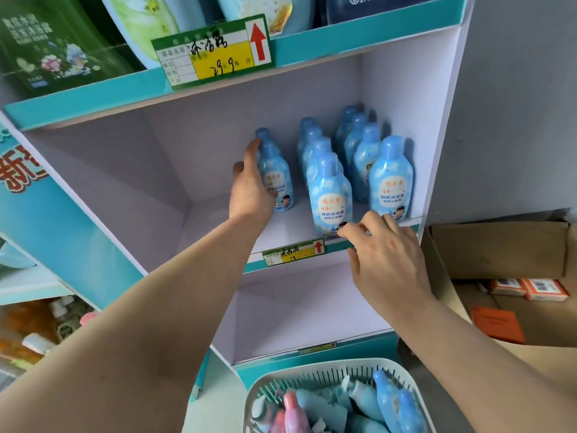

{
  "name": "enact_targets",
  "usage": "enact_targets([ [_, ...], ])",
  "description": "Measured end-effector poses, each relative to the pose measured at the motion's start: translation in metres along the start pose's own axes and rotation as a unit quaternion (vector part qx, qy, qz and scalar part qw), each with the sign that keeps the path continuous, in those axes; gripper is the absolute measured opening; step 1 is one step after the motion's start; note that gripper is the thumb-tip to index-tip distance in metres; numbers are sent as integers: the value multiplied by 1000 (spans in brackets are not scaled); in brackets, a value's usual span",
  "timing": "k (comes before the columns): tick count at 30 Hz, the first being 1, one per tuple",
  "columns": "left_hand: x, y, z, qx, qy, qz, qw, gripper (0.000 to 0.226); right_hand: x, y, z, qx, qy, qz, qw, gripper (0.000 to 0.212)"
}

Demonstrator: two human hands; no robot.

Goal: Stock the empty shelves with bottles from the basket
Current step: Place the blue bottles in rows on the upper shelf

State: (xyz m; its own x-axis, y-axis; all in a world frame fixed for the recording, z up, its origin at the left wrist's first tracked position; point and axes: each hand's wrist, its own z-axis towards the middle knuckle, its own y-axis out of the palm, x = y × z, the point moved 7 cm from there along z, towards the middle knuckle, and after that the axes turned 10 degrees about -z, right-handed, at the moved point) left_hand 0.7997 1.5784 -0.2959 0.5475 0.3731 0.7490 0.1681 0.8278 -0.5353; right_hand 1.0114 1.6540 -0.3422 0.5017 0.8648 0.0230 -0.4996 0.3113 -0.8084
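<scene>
Both hands are held well apart at the middle shelf (290, 228): the left hand (253, 190) is laid against the left side of a blue bottle (279, 179) standing upright there, though whether its hidden fingers are closed round it cannot be told. The right hand (387, 257) is held loosely bent with nothing in it, its fingertips (343, 231) at the base of the front bottle (331, 195) of the next row. Loose bottles (387, 398), mostly blue and one pink, are seen lying in the white basket (327, 368) below.
</scene>
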Motion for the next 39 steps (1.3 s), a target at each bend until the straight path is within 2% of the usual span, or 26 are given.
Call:
enact_targets([
  [6, -6, 6, 11, -2, -6, -13, 1000, 93, 1, 2, -2, 22, 4, 6, 1000, 31],
  [10, -3, 6, 11, -1, -12, -16, 1000, 96, 2, 4, -3, 23, 2, 1, 1000, 37],
  [13, -1, -4, -5, 2, -10, -58, 998, 94, 1, 7, -6, 10, -4, -6, 1000, 46],
  [16, 15, -22, -37, 11, 53, -79, 995, 69, -1, 6, -13, -13, -17, 2, 1000, 57],
  [19, 29, -37, -86, 13, 117, -90, 989, 39, 0, 8, -29, -49, -11, 47, 998, 58],
  [23, 0, -18, -163, -85, 119, -68, 987, 29, 1, 24, -73, -121, 1, 48, 991, 50],
  [25, -31, 3, -196, -165, 78, -13, 983, 28, 2, 42, -101, -185, -6, 32, 982, 47],
  [28, -81, 35, -233, -300, -14, 59, 952, 27, 13, 72, -137, -268, 9, 17, 963, 45],
  [30, -112, 51, -252, -362, -59, 103, 925, 29, 21, 96, -159, -342, 22, -4, 939, 42],
  [34, -158, 70, -273, -426, -95, 186, 880, 33, 35, 139, -198, -469, 20, -64, 880, 37],
  [36, -172, 83, -279, -461, -74, 233, 853, 34, 35, 157, -212, -503, -1, -101, 859, 35],
  [39, -177, 100, -278, -487, -64, 247, 835, 34, 31, 180, -227, -534, -17, -123, 837, 34],
])
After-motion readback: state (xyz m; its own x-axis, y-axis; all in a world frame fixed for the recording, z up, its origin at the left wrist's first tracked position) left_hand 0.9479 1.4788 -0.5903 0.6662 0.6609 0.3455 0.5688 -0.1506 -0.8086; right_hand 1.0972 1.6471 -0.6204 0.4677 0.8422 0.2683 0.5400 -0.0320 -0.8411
